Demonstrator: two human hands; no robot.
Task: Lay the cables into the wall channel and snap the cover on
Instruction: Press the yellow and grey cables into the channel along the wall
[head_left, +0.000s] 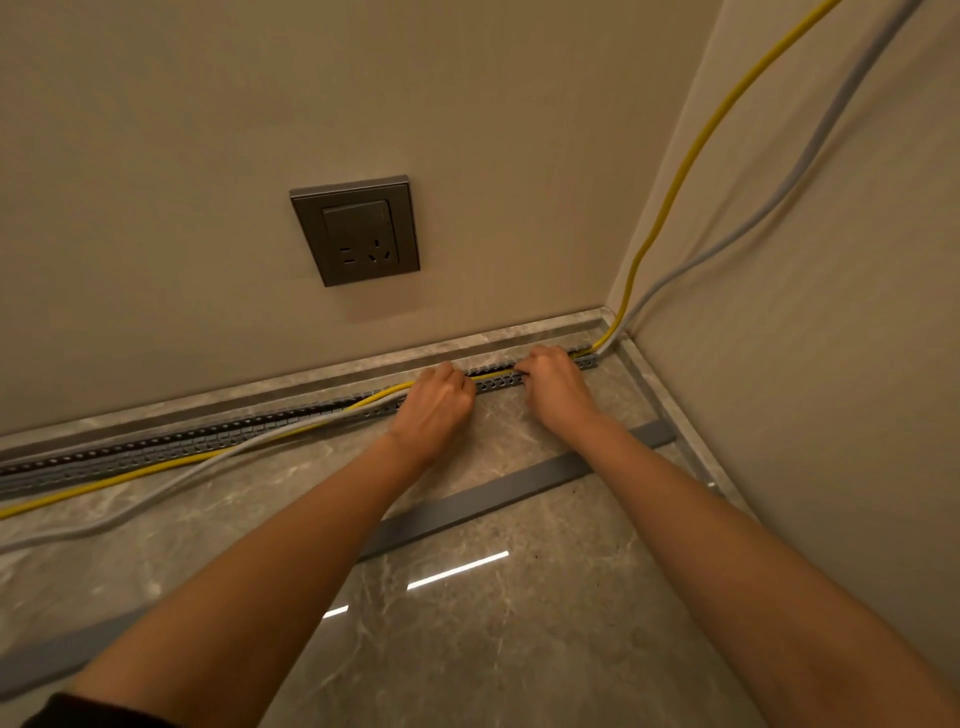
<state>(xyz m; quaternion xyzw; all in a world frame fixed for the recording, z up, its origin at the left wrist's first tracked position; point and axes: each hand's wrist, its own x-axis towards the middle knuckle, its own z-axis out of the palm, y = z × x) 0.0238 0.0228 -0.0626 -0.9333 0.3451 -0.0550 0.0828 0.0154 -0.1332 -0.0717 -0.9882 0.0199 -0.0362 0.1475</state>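
Observation:
A slotted grey channel (218, 439) runs along the foot of the wall toward the corner. A yellow cable (691, 156) and a grey cable (810, 156) come down the right wall and enter the channel at the corner. Between my hands the cables lie inside the channel. Left of my left hand they rise out and trail across the floor. My left hand (434, 402) curls its fingers over the cables at the channel's edge. My right hand (553, 382) does the same nearer the corner. The flat grey cover strip (483, 501) lies on the floor under my forearms.
A grey wall socket (356, 231) sits on the wall above the channel. A marble skirting (311, 376) lines both walls. The polished marble floor (493, 623) reflects ceiling lights. The room corner (615, 317) closes off the right side.

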